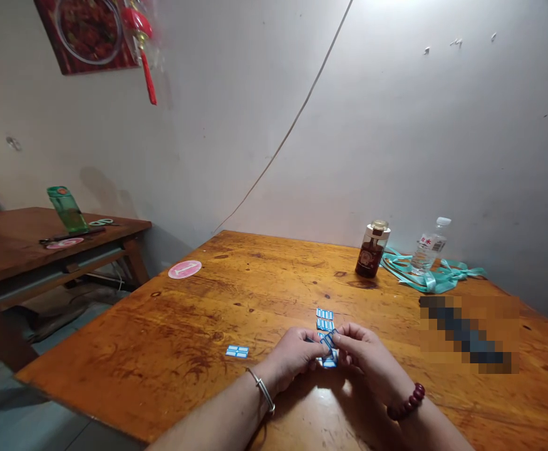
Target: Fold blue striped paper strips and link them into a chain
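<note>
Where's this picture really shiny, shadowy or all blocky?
Head view: the wall is brightest at its top; head view: pale glare shines on the wooden table below the left hand and right hand; head view: a soft shadow darkens the wall beside the green bottle; head view: big squares blur a dark thing on the table's right side.

The fingers of the left hand (292, 352) and right hand (365, 349) hide parts of the blue and white paper (330, 341) between them, and it is too small to tell if it has words. Right of the fingers, a long dark thing (465, 333) is all blurry squares, so you cannot tell what it is. Far up and left of the fingers, the top edge cuts off the food picture (88, 31), and below them the bottom edge cuts off both arms (212, 410).
</note>
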A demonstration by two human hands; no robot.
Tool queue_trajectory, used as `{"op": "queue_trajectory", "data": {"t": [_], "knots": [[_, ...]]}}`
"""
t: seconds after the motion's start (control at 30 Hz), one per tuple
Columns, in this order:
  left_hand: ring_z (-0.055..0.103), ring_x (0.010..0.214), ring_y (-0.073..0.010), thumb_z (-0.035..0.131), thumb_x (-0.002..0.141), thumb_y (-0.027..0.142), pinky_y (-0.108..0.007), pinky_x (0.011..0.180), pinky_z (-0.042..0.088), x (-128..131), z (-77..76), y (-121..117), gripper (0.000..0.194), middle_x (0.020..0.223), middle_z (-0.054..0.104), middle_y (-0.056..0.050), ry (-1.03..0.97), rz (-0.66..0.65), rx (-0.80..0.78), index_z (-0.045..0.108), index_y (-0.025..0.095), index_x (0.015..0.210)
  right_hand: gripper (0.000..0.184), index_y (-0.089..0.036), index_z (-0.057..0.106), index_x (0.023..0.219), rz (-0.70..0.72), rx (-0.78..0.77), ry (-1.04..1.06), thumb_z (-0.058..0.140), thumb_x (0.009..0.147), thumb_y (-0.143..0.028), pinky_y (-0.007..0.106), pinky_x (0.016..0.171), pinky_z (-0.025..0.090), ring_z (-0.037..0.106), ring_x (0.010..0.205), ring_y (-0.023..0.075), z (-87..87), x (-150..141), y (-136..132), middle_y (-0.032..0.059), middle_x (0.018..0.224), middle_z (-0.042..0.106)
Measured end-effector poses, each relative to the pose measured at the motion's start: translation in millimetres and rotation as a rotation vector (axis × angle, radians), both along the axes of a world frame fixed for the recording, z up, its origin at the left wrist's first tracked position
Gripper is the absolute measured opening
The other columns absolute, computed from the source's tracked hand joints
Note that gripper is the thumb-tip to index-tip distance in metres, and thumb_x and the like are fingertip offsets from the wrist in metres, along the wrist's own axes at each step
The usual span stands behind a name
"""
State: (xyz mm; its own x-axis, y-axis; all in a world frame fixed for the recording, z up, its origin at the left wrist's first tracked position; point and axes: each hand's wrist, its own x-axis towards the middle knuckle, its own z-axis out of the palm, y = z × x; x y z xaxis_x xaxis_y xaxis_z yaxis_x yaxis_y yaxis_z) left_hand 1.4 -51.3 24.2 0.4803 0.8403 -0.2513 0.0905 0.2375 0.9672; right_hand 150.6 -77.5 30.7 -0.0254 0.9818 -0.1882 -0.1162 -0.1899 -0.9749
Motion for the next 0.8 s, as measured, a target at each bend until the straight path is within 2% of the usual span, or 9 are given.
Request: {"op": "queue_trajectory", "data": {"t": [0.13,0.3,0.4,0.5,0.57,0.67,0.8], "knots": [[0.034,0.038,-0.0036,0.058,0.058,0.026,-0.017,0.037,0.021,0,2.0,-3,0.014,0.044,0.044,0.004,0.008,-0.004,0.089,0.051,0.013,0.058,0.019,-0.017,0.047,0.064,0.056,0.053,-0.100,0.057,0.066,-0.032,0.018,0.043,0.031,0.043,0.044,0.0067,-4.6,1,1,-0.0042,0.051,0.049],[0.038,0.039,-0.0055,0.057,0.059,0.029,-0.017,0.038,0.026,-1,-1.4,-3,0.017,0.044,0.045,0.003,0.130,-0.034,0.204,0.054,0.013,0.059,0.006,-0.017,0.052,0.072,0.105,0.323,-0.413,0.051,0.068,-0.022,0.019,0.050,0.034,0.046,0.055,0.0089,-2.7,2,-1,-0.0034,0.060,0.052],[0.038,0.038,-0.0055,0.056,0.060,0.031,-0.017,0.037,0.025,-2,-4.2,-3,0.018,0.044,0.044,0.004,0.149,-0.038,0.191,0.056,0.013,0.061,0.009,-0.016,0.054,0.067,0.120,0.387,-0.569,0.047,0.070,-0.021,0.020,0.053,0.036,0.047,0.059,0.0102,3.0,2,-4,-0.0018,0.062,0.053],[0.039,0.039,-0.0055,0.058,0.059,0.032,-0.017,0.038,0.026,-2,-3.3,-1,0.021,0.047,0.048,0.002,0.118,-0.012,0.192,0.058,0.012,0.063,0.012,-0.016,0.055,0.065,0.092,0.380,-0.574,0.047,0.071,-0.022,0.021,0.055,0.038,0.048,0.060,0.0109,5.0,7,-3,-0.0009,0.062,0.054],[0.040,0.042,-0.0054,0.059,0.059,0.032,-0.017,0.040,0.027,-3,-0.4,2,0.021,0.051,0.050,0.001,0.072,0.032,0.217,0.059,0.011,0.063,0.011,-0.016,0.056,0.069,0.020,0.354,-0.517,0.049,0.070,-0.024,0.021,0.055,0.038,0.048,0.059,0.0107,2.6,13,2,-0.0003,0.064,0.055],[0.037,0.040,-0.0044,0.060,0.059,0.032,-0.017,0.039,0.026,-8,4.0,11,0.021,0.047,0.046,0.003,0.030,0.134,0.192,0.058,0.011,0.063,0.015,-0.015,0.055,0.075,-0.136,0.231,-0.356,0.053,0.066,-0.027,0.021,0.049,0.038,0.046,0.052,0.0088,-3.3,25,16,0.0004,0.064,0.055],[0.031,0.037,-0.0028,0.060,0.060,0.037,-0.016,0.036,0.021,-20,2.8,31,0.026,0.045,0.042,0.005,-0.068,0.238,0.147,0.057,0.012,0.068,0.010,-0.015,0.052,0.064,-0.225,0.076,-0.256,0.056,0.061,-0.024,0.019,0.041,0.033,0.042,0.042,0.0067,-8.1,30,44,-0.0030,0.050,0.049]]}}
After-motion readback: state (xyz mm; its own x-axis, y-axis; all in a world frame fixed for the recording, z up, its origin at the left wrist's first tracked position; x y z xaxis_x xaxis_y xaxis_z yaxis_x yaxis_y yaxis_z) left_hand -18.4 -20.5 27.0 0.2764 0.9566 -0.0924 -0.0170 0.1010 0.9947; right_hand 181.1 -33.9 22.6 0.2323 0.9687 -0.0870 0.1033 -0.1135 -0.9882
